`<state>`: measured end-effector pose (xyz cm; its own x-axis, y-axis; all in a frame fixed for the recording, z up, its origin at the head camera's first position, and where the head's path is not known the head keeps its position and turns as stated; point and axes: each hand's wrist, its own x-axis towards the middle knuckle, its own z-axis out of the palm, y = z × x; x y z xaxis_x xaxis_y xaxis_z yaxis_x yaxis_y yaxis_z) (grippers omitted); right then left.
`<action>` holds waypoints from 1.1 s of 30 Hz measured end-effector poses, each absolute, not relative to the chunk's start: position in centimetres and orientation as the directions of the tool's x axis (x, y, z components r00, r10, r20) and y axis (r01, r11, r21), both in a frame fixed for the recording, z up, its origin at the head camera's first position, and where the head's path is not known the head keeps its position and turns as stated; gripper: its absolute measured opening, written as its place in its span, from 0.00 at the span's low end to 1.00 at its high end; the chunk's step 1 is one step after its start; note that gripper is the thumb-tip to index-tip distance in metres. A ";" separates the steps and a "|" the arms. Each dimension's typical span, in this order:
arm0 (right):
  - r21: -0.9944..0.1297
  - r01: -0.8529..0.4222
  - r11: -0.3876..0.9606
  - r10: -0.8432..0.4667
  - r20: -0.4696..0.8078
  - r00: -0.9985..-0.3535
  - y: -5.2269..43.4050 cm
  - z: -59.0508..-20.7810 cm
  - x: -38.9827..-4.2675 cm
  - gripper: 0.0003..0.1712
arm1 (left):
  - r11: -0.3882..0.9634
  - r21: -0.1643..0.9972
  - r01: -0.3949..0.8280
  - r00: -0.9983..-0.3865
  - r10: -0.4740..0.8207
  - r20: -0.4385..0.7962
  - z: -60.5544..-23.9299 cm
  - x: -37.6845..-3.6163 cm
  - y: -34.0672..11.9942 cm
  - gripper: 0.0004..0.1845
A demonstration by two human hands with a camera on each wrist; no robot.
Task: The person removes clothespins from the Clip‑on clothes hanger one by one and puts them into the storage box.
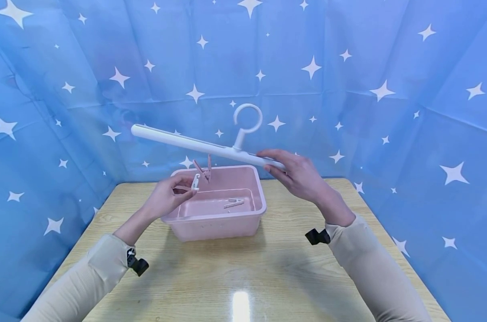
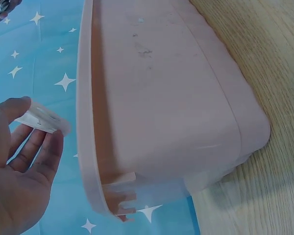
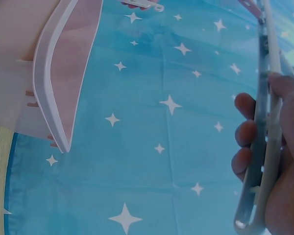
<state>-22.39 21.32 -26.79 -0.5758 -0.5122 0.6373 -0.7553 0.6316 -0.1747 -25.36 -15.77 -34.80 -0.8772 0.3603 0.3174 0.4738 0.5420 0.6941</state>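
A white bar-shaped hanger (image 1: 179, 140) with a ring hook (image 1: 248, 118) is held above the basin, tilted with its left end higher. My right hand (image 1: 297, 172) grips its right end, fingers on one side and thumb on the other in the right wrist view. My left hand (image 1: 169, 197) pinches a white clip (image 1: 195, 182) between thumb and fingers, left of the basin's middle; the left wrist view shows this white clip (image 2: 43, 117) from its side. Just under the hanger is a pink clip (image 1: 203, 170), its two arms spread upward; how it is attached cannot be told.
A pink basin (image 1: 217, 228) stands at the back of the wooden table (image 1: 211, 277). One pale clip (image 1: 233, 203) lies inside it. Blue star-patterned cloth (image 1: 291, 40) surrounds the table at the back and sides.
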 end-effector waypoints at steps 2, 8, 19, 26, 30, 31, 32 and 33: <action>-0.167 -0.756 0.633 -0.514 0.639 -0.572 21.2 -26.8 -22.4 0.22 | 0.552 0.690 0.468 -0.879 0.369 0.301 -34.9 -25.4 -15.8 0.20; -0.169 -0.760 0.627 -0.517 0.640 -0.569 21.0 -26.7 -22.2 0.22 | 0.585 0.669 0.459 -0.883 0.383 0.271 -35.3 -25.3 -15.9 0.20; -0.173 -0.762 0.624 -0.517 0.640 -0.568 20.8 -26.7 -22.1 0.23 | 0.607 0.624 0.492 -0.867 0.411 0.283 -35.6 -25.4 -16.0 0.17; -0.162 -0.767 0.621 -0.529 0.635 -0.563 20.7 -26.8 -22.2 0.22 | 0.628 0.590 0.507 -0.860 0.413 0.299 -35.7 -25.5 -16.3 0.17; -0.173 -0.760 0.626 -0.524 0.630 -0.574 20.6 -26.8 -22.1 0.23 | 0.606 0.619 0.499 -0.863 0.409 0.295 -35.6 -25.6 -16.3 0.18; -0.175 -0.760 0.626 -0.522 0.629 -0.576 20.6 -26.7 -22.1 0.23 | 0.598 0.629 0.497 -0.864 0.407 0.295 -35.5 -25.7 -16.3 0.18; -0.174 -0.759 0.627 -0.522 0.629 -0.576 20.6 -26.8 -22.1 0.23 | 0.588 0.643 0.491 -0.867 0.403 0.293 -35.5 -25.7 -16.3 0.17; -0.171 -0.760 0.628 -0.524 0.629 -0.574 20.6 -26.8 -22.1 0.23 | 0.576 0.658 0.484 -0.870 0.400 0.290 -35.4 -25.7 -16.3 0.17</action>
